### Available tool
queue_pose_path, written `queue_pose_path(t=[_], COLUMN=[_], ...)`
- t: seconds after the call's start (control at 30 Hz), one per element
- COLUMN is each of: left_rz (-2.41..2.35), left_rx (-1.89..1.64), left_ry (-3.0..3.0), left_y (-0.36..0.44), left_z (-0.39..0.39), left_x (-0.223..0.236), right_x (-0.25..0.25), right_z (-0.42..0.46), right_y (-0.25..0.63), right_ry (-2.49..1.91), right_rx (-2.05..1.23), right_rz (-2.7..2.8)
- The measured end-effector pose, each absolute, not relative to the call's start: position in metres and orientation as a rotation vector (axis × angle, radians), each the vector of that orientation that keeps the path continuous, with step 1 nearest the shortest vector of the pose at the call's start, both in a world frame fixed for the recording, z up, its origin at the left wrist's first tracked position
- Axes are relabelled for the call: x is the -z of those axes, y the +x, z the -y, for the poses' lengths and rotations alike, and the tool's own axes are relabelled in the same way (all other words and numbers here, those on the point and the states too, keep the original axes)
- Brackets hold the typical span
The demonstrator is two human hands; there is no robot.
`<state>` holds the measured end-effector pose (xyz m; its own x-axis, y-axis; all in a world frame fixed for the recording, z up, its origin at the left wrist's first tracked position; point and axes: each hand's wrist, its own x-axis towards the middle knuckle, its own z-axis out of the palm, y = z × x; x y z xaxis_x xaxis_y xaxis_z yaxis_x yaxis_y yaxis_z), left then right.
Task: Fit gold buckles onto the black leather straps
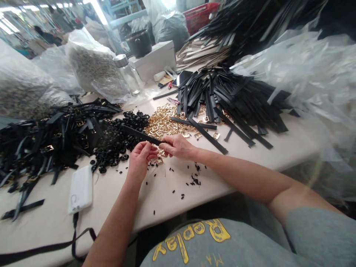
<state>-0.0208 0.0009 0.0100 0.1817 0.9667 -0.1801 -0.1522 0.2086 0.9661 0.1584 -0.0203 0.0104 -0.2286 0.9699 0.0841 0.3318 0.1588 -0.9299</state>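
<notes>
A black strap [140,134] runs up and to the left from the fingers of my right hand [179,147], whose thumb and fingers close on its near end. Just below the strap, my left hand [142,157] has its thumb and fingertips pinched together; what they hold is too small to make out. Beyond my hands lies a heap of gold buckles [162,120]. To its left is a pile of black rings [111,144]. Several small black bits [196,181] are scattered on the table [122,207] near my right forearm.
Loose black straps [239,96] lie heaped at the back right. Straps with buckles [55,141] are piled on the left. A white power bank [81,189] with a cable sits near the left front. A glass jar [129,76] stands behind, beside filled plastic bags [91,61].
</notes>
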Motion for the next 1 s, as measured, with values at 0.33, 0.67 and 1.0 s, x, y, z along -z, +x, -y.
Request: queue_pose_path(t=[0.33, 0.67, 1.0], left_rz=[-1.075, -1.021, -1.058], left_rx=[-1.155, -1.131, -1.169], left_ry=[0.857, 0.91, 1.026], left_y=[-0.016, -0.009, -0.015], left_z=[-0.001, 0.005, 0.005], left_x=[-0.007, 0.002, -0.001], right_x=[-0.014, -0.014, -0.014], right_z=[0.022, 0.026, 0.024], right_y=[0.154, 0.15, 0.153], right_ry=[-1.394, -1.385, -1.526], right_rx=[-0.921, -0.834, -0.722], right_rz=[1.823, 1.827, 1.891])
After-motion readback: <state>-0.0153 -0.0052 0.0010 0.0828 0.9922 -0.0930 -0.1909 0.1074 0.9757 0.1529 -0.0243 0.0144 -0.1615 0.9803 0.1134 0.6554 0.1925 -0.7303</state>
